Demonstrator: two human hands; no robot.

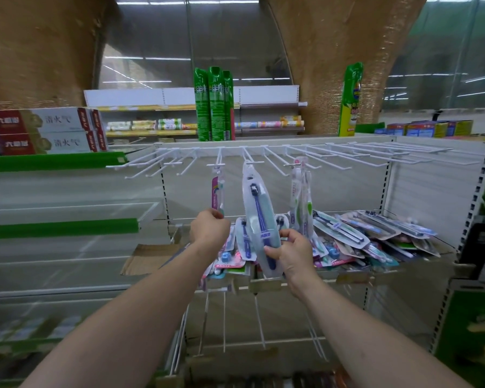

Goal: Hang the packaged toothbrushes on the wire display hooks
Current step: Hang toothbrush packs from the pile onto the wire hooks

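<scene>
Fingers [273,252] of the right hand [293,254] curl round the lower end of a clear blue toothbrush pack [259,217], thumb on the front, gripping it. Pack stands nearly upright, top end right at the tip of a white wire hook [251,161] in the middle of the hook row; cannot tell if the hang hole is on the wire yet. Left hand [209,229] is raised just left of it, fingers curled at the bottom edge of a pink rainbow toothbrush pack [217,193] that hangs from the neighbouring hook [217,161]; looks like a pinch on it, contact partly hidden by the back of the hand. Two more packs with a green brush [301,197] hang on a hook to the right. Shelf [443,247] below the hooks carries a loose heap of toothbrush packs [356,236], spread from behind the hands out to the right. Green spray cans [214,106] stand on top of the unit, toothpaste boxes [44,131] stacked far left.
</scene>
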